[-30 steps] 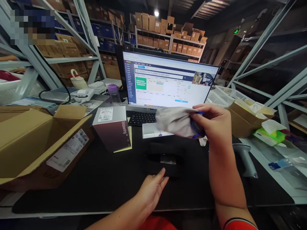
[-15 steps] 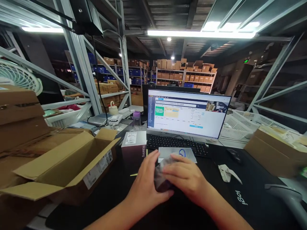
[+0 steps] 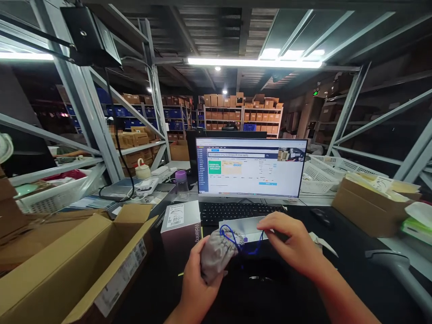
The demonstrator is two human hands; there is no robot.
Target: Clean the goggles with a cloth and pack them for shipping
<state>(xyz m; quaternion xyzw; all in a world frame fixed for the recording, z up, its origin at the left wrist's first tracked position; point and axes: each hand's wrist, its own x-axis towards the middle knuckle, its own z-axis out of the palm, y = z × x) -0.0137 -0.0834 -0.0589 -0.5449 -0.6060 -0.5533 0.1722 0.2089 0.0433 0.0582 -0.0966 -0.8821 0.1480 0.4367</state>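
A grey drawstring pouch [image 3: 216, 256] with a gathered mouth is gripped in my left hand [image 3: 197, 279], fingers wrapped around its side. What the pouch contains is hidden. From its mouth runs a blue cord [image 3: 254, 252], and my right hand [image 3: 292, 238] pinches the end of it, off to the right of the pouch. Behind the pouch lies a flat whitish box or card [image 3: 251, 226], partly covered by the cord. A dark carton with a white top label, marked "Wakening" [image 3: 182, 220], stands just left of my hands.
An open cardboard box [image 3: 67, 265] fills the left side. Beyond my hands are a keyboard [image 3: 236, 210] and a lit monitor [image 3: 249, 171]. To the right sit a mouse [image 3: 320, 218], crumpled white paper [image 3: 322, 245], a barcode scanner [image 3: 391, 265] and a cardboard box of packets [image 3: 364, 207].
My hands, cupped together around the pouch before, are now apart. The left keeps the pouch, tilted, while the right has moved right with the blue cord. The camera view has shifted.
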